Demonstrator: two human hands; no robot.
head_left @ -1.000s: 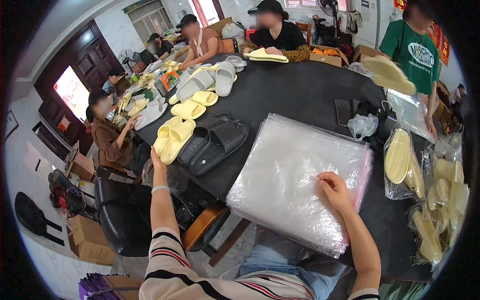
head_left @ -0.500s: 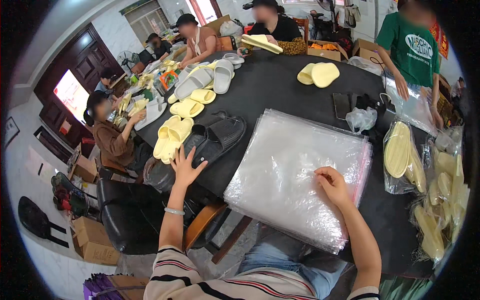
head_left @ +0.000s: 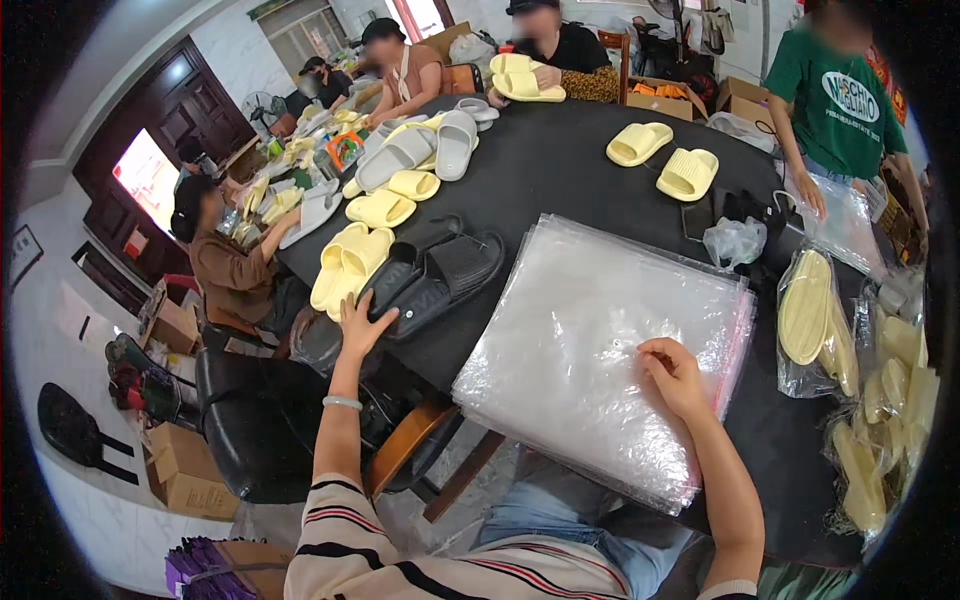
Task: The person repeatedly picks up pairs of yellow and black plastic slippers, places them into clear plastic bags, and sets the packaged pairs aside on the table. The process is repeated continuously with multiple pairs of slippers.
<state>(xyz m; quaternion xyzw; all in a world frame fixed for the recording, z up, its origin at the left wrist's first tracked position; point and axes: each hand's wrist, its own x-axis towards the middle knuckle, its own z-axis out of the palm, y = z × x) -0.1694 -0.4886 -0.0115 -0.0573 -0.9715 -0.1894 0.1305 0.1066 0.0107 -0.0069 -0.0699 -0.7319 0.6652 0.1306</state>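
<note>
My left hand [head_left: 362, 325] reaches out with spread fingers and touches the near edge of a pair of black slide sandals [head_left: 432, 277] on the black table [head_left: 560, 170]. A pair of yellow slides [head_left: 343, 262] lies just left of the black ones. My right hand [head_left: 672, 372] rests on a thick stack of clear plastic bags [head_left: 600, 340], fingertips pinching at the top sheet. Whether a sheet is lifted cannot be told.
More yellow and grey slides [head_left: 420, 160] lie across the far table, two loose yellow ones [head_left: 662, 158] toward the back. Bagged yellow slides [head_left: 815, 315] pile at the right. Several people sit or stand around the table. Black chair [head_left: 250, 430] and cardboard boxes [head_left: 180, 470] at left.
My left hand moved from the yellow slides rightward and nearer, onto the black pair. A pair of yellow slides appeared on the far table. My right hand stayed on the bag stack.
</note>
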